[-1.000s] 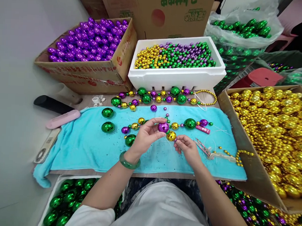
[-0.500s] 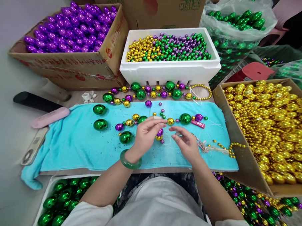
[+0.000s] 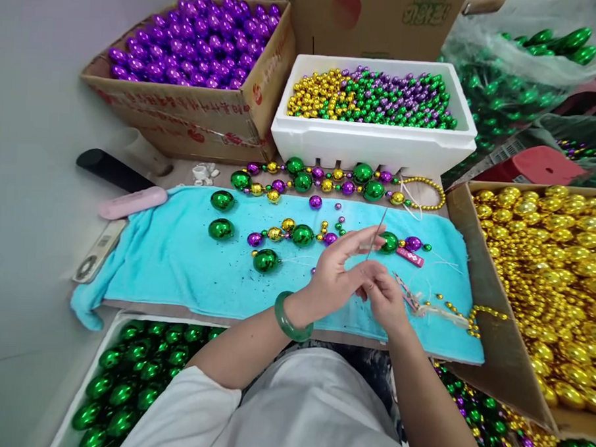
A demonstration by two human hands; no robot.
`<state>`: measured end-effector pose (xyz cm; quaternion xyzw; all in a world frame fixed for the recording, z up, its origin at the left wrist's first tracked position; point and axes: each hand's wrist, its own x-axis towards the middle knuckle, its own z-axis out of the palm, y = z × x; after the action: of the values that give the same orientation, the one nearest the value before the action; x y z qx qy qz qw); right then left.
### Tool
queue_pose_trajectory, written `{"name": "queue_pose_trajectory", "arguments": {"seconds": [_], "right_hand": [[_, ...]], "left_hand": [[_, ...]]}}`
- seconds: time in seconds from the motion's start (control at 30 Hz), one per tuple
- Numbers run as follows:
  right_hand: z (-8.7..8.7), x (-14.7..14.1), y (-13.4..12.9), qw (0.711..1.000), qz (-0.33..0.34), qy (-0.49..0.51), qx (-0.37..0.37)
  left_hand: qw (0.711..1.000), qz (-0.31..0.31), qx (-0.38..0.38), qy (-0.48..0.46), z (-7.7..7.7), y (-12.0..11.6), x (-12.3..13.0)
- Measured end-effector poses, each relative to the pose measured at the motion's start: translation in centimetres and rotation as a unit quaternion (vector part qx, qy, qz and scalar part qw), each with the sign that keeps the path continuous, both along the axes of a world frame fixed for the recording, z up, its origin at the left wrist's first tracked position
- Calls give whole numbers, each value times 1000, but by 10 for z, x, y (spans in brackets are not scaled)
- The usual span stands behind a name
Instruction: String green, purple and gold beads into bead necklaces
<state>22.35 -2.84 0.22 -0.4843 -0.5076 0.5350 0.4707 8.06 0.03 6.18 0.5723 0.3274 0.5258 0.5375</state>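
A thin needle-like rod (image 3: 376, 233) stands tilted between my two hands. The fingers of my left hand (image 3: 342, 271) close on it, with a green bangle round that wrist. My right hand (image 3: 386, 296) is pinched close against the left thumb; what its fingertips hold is too small to make out. Behind the hands a row of beads crosses the turquoise towel (image 3: 168, 257), with a large green bead (image 3: 303, 235) and a purple bead (image 3: 413, 244) in it. Another green bead (image 3: 265, 261) with a clear thread lies left of my left hand.
A finished-looking bead strand (image 3: 302, 182) lies along the towel's back edge. Behind stand a white foam box (image 3: 371, 141) and a carton of purple beads (image 3: 174, 119). A carton of gold beads (image 3: 501, 311) borders the right. Another person's hand (image 3: 485, 2) shows at the top.
My hands have come together, and the thin rod now shows between them. The view has shifted, so the scene sits further right. Another person's hand has appeared at the top.
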Motion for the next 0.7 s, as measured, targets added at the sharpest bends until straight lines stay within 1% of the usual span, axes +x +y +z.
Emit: {"name": "queue_pose_trajectory", "arguments": {"seconds": [0.07, 0.1, 0.2, 0.27, 0.33, 0.4, 0.5, 0.6, 0.7], "right_hand": [[6, 1, 1, 997, -54, 48, -28], [10, 2, 1, 994, -72, 74, -42], [25, 4, 2, 986, -83, 131, -68], [36, 5, 1, 984, -79, 148, -67], [47, 5, 1, 984, -77, 155, -48], [57, 5, 2, 985, -84, 150, -14], [69, 8, 7, 982, -116, 141, 38], [75, 22, 15, 969, -181, 152, 77], [77, 50, 20, 948, -239, 182, 109]], "left_hand": [[995, -59, -7, 76, -13, -1, -5], [988, -84, -8, 127, -20, -2, -7], [957, -129, -8, 258, -39, -7, -14], [948, -131, -9, 291, -46, -10, -19], [947, -137, -12, 291, -49, -11, -26], [942, -159, -18, 294, -47, -11, -35], [923, -174, -18, 343, -41, -8, -56], [892, -148, -13, 428, -39, -4, -84], [844, -121, -14, 523, -40, 0, -115]]}}
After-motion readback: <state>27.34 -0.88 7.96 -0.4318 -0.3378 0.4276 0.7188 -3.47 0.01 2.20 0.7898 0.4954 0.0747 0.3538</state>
